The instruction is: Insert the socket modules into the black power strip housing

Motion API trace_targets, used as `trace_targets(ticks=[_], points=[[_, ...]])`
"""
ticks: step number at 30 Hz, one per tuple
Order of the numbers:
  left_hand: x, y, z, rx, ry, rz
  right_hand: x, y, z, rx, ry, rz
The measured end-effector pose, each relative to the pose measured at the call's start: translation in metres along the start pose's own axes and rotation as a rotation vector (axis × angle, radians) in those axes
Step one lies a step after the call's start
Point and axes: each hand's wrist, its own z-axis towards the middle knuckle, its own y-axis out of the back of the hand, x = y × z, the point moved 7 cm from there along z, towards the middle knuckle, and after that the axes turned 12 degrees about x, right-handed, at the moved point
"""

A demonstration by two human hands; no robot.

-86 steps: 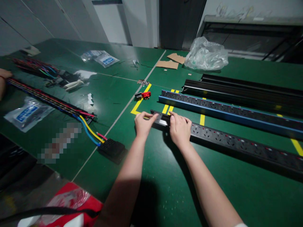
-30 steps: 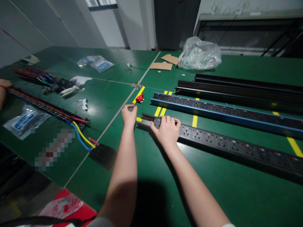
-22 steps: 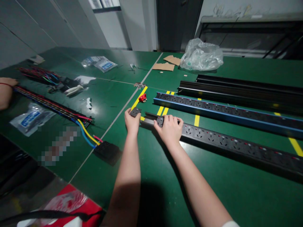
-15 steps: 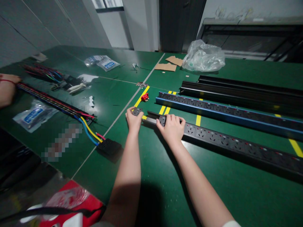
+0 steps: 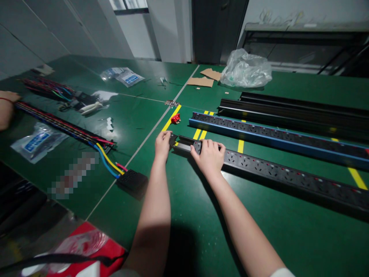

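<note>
A long black power strip (image 5: 276, 175) lies across the green table (image 5: 201, 215). My right hand (image 5: 210, 157) presses down on its left end, fingers curled over a socket module (image 5: 197, 146). My left hand (image 5: 163, 143) pinches a small dark socket piece (image 5: 172, 138) right at the strip's open end, where a bare channel (image 5: 185, 143) shows between the two hands.
A blue power strip (image 5: 273, 136) and black rails (image 5: 294, 111) lie behind. A red switch (image 5: 175, 119) sits on yellow tape. A wire harness (image 5: 72, 129) with a black block (image 5: 133, 181) lies to the left. A plastic bag (image 5: 246, 69) and cardboard sit far back. Another person's hand (image 5: 6, 109) is at the left edge.
My left hand picked up the small socket piece from the table near the red switch and brought it to the strip's open end. My right hand stayed on the strip.
</note>
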Motion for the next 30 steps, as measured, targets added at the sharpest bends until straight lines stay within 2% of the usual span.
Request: trace_targets(ticks=[3,11,18,21,24,28,30], points=[[-0.003,-0.005,-0.003,0.057,-0.023,0.018,0.0,0.0,0.0,0.004,0.001,0.001],[-0.008,-0.007,-0.007,-0.004,-0.075,0.195,0.001,0.0,0.0,-0.003,0.003,-0.002],[-0.012,-0.022,-0.017,0.177,-0.082,0.454,0.001,0.0,0.0,-0.003,0.009,-0.016],[-0.014,-0.027,-0.021,0.192,-0.078,0.487,0.001,0.0,0.0,-0.002,0.01,-0.012],[-0.016,-0.027,-0.025,0.114,-0.078,0.441,0.001,0.0,0.0,0.0,0.012,-0.009],[-0.013,-0.018,-0.031,-0.082,-0.034,0.249,0.001,-0.001,0.0,-0.003,0.01,-0.003],[-0.014,-0.016,-0.034,-0.12,-0.016,0.221,0.0,0.0,0.0,-0.007,0.002,0.002]])
